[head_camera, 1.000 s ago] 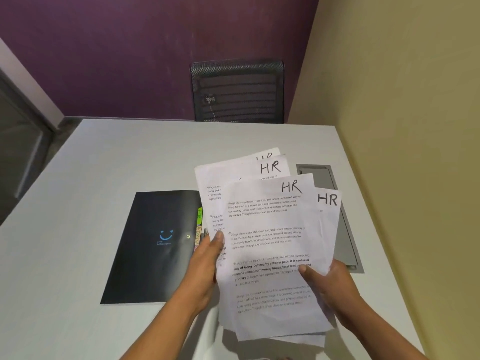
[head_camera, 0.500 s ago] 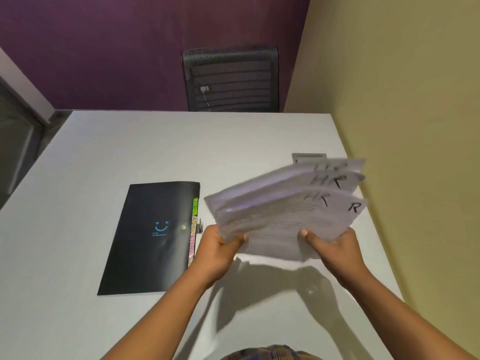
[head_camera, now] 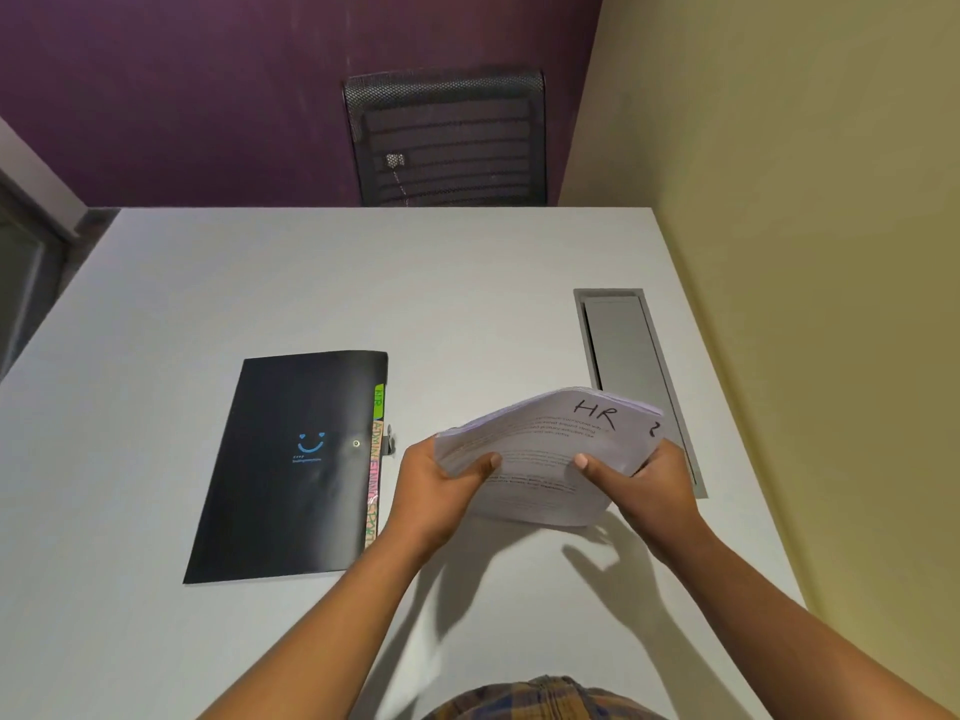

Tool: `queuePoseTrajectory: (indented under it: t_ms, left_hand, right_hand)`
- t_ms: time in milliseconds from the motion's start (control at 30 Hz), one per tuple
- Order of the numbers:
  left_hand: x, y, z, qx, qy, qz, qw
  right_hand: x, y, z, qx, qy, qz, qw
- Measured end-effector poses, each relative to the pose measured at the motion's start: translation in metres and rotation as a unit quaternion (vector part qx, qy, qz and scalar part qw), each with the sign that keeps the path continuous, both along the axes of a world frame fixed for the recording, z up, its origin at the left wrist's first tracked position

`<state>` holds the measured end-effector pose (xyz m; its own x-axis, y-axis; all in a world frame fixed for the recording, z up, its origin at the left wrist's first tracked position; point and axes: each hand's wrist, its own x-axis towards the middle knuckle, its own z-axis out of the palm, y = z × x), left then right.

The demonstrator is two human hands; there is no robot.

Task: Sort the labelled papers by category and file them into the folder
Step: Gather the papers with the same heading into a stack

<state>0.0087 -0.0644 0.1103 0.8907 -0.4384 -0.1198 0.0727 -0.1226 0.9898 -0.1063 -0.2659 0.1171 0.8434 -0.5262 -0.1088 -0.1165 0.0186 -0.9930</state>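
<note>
Looking down on grey table point(head_camera: 260, 283), w/ black folder point(head_camera: 291, 470) lying flat and shut at approx 9 o'clock from the hands; long axis runs 12–6, tilted slightly. Coloured index tabs point(head_camera: 375, 459) stick out along folder's right edge, i.e. the edge facing the hands; top green tab seems to read HR, lower ones partly legible (ADMIN?), rest can't tell. Paper stack point(head_camera: 540, 459) held off the table just right of folder, apart from it, long axis approx 7–1 o'clock, top sheet marked "HR" at far right corner; a second sheet's mark peeks beyond it, unreadable. Stack looks squared up, sagging a bit in the middle. L hand point(head_camera: 436, 491) clamps stack's left edge, thumb on top, fingers under. R hand point(head_camera: 654, 491) clamps right edge the same way. L hand is the nearer one to the tabs, just beside them, not touching. Judgement: HR lot sorted, filing not yet begun; next move prob needs folder opened at HR tab, so L hand would have to let go while R carries the stack alone, w/ risk of sheets fanning or slipping. Recessed cable hatch point(head_camera: 628, 366) sits at 1 o'clock, behind stack.
</note>
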Motion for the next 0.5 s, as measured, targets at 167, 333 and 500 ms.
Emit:
queuePoseTrajectory:
  t_ms: [167, 333, 500]
  left_hand:
    - [-0.002, 0.003, 0.003, -0.012, -0.001, 0.027, 1.000]
    - [-0.005, 0.007, 0.015, -0.018, -0.060, 0.023, 0.998]
    - [-0.008, 0.010, 0.021, -0.012, -0.126, 0.021, 0.992]
  right_hand:
    - [0.000, -0.001, 0.004, 0.033, -0.017, -0.006, 0.999]
    - [-0.006, 0.007, 0.024, 0.041, -0.079, 0.001, 0.996]
    - [-0.009, 0.008, 0.039, -0.001, -0.112, 0.006, 0.994]
